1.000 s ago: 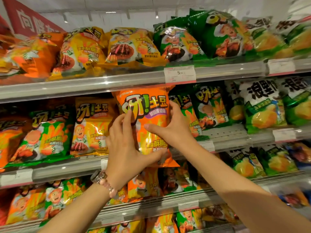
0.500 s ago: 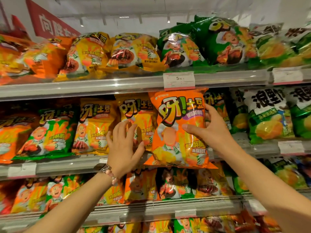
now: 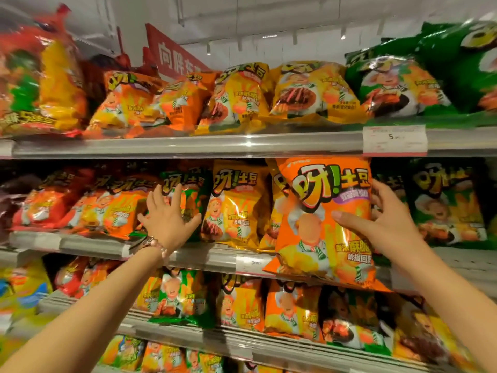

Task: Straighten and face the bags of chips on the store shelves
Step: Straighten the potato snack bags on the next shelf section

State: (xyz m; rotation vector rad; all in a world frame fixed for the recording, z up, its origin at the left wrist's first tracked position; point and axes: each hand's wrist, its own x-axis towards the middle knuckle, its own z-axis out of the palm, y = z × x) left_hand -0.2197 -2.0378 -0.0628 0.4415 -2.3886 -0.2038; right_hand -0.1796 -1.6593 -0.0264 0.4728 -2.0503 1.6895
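item: large glossy orange foil chip bag with a cartoon chef on the front [image 3: 326, 224]. location: held out in front of the middle shelf [image 3: 188, 255], right of centre, its lower edge hanging past the shelf lip; upright, face toward me. a second ago it sat further left with both my hands on it. it has since been carried rightward and is now off the shelf, not yet placed.

right hand [image 3: 382, 219]: grips the orange bag at its right edge, thumb across the front, fingers curled behind. the only hand holding it.

left hand [image 3: 168, 219]: has let go of the orange bag and moved left. fingers spread and straight, palm toward the green-and-orange foil chip bag [image 3: 185, 200] on the middle shelf. it grips nothing; i judge it is touching or about to press that bag, but i cannot tell contact for certain.

neighbouring stock: yellow foil chip bag [image 3: 234, 205] stands between the two hands, facing front. dark green foil chip bag [image 3: 443, 205] on the far right of the same shelf.

meaning for the task: i judge this a sorting step; the orange bag is out of its old row, and the left hand is squaring up the stock left behind. the orange bag needs a slot among like-coloured bags.
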